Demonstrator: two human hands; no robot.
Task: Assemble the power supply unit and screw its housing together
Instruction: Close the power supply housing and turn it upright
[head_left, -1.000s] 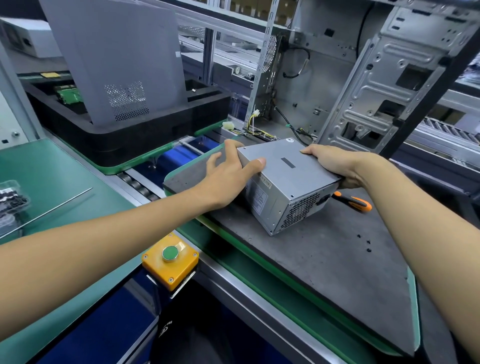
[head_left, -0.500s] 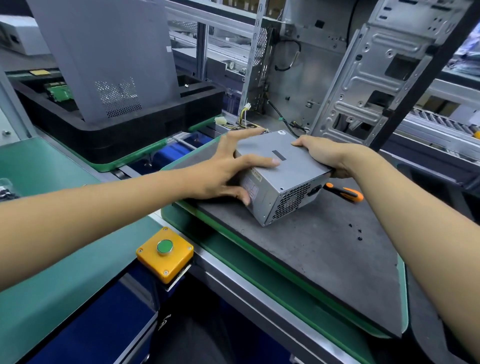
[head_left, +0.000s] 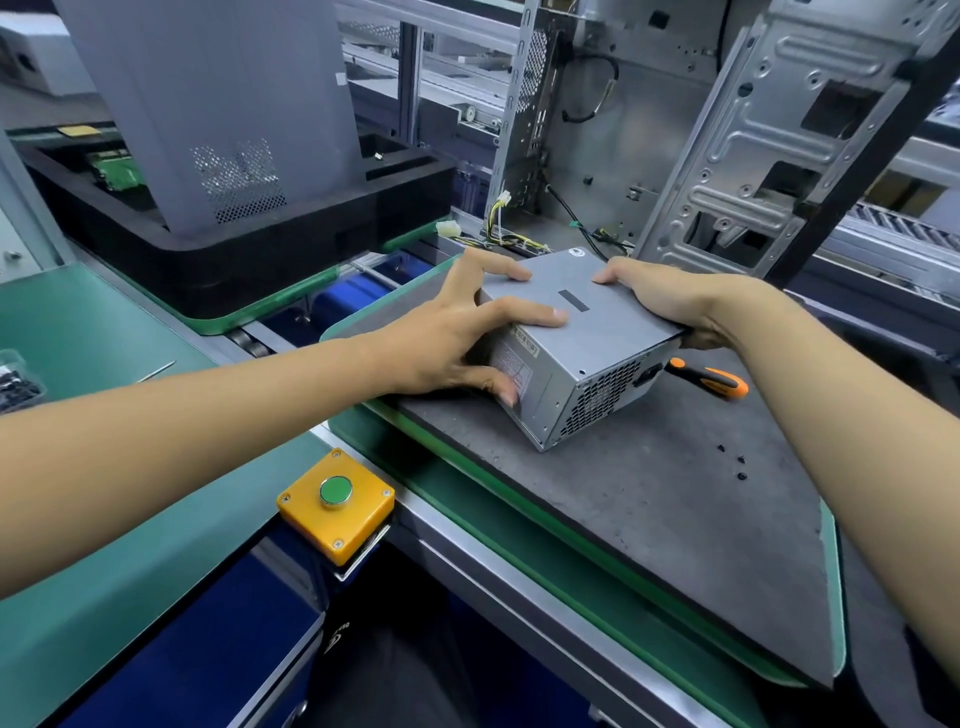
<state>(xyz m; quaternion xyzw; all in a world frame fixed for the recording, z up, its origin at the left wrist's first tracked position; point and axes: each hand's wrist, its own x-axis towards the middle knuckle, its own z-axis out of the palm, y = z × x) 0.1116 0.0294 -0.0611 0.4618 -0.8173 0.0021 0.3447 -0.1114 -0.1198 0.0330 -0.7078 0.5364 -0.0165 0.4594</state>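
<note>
The power supply unit (head_left: 587, 343) is lying on the grey counter (head_left: 649, 509), in front of the open computer chassis (head_left: 675, 156); the left hand (head_left: 447, 338) is spreading its fingers wide over the near top edge and labelled side, while the right hand (head_left: 670, 296) is gripping the far edge, apparently steadying the box for fastening; the right fingers below that edge are hidden, the screwdriver (head_left: 711, 379) is partly covered, and the label is proving unreadable.
</note>
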